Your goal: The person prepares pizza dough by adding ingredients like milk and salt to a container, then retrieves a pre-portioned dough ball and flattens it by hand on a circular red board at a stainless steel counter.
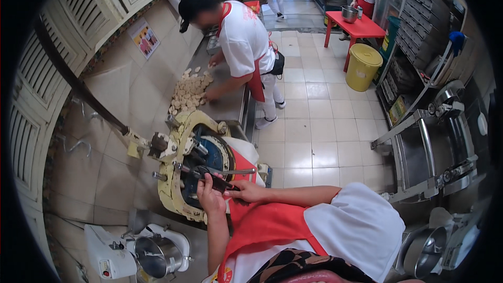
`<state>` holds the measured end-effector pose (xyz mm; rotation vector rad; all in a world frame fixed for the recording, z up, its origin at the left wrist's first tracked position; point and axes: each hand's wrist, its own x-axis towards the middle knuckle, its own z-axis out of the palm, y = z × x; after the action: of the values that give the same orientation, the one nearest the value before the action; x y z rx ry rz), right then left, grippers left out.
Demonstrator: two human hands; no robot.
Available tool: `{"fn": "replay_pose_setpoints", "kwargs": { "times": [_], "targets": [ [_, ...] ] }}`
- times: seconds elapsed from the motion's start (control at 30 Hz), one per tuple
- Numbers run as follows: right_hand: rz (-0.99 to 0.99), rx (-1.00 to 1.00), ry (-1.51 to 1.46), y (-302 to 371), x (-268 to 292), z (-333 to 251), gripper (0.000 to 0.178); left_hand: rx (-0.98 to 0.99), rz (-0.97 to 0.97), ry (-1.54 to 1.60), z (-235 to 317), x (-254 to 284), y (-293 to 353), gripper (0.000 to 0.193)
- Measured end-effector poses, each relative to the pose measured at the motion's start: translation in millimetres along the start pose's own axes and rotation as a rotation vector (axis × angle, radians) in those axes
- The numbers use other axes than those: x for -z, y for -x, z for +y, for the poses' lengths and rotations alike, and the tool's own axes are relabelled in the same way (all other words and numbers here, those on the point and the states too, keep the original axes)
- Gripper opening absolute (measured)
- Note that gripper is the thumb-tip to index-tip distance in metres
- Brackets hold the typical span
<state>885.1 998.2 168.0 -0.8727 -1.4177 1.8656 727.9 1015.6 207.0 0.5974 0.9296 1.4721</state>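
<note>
Leftmost, a white stand mixer (110, 254) with a round steel bowl (155, 256) stands near a cream-yellow, rounded metal machine (172, 191). Pale round dough pieces (187, 93) spread along the grey steel counter's (224, 106) wall-side edge. Over the machine's near edge, 1 slim black object (222, 183) sits in the person's left hand (211, 198), fingers curled round it; the right hand (250, 191) touches its right end, though whether pinching, I cannot tell. Rightward, pale square-tiled floor (310, 126) runs between counter and round yellow bin (363, 69).

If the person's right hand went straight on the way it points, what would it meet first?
The right hand would probably meet the dark object first, then the left hand; depth is unclear.
</note>
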Motion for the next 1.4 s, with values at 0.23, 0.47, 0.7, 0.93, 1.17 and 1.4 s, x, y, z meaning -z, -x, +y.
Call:
{"fn": "replay_pose_setpoints", "kwargs": {
  "times": [0.23, 0.47, 0.7, 0.93, 1.17, 1.4],
  "targets": [
    [-0.076, -0.095, -0.02, -8, -9, 6, 0.033, -0.144, 0.047, -0.01, -2, 22, 12, 0.024],
    [-0.132, -0.134, -0.084, -13, -13, 16, 0.035, -0.182, 0.087, -0.032, -3, 36, 10, 0.017],
    [0.005, -0.137, 0.047, -24, 2, 59, 0.035, -0.02, 0.135, -0.058, -11, 29, -4, 0.016],
    [0.041, -0.412, -0.195, -14, -27, 1, 0.033, -0.1, 0.224, -0.093, -25, 50, -2, 0.015],
    [-0.058, -0.544, -0.464, -32, -23, 11, 0.038, 0.009, 0.139, -0.223, -20, 62, -20, 0.019],
    [-0.193, -0.408, -0.517, -83, -28, 1, 0.042, 0.074, 0.146, -0.282, 11, 71, -70, 0.021]
  ]
}}
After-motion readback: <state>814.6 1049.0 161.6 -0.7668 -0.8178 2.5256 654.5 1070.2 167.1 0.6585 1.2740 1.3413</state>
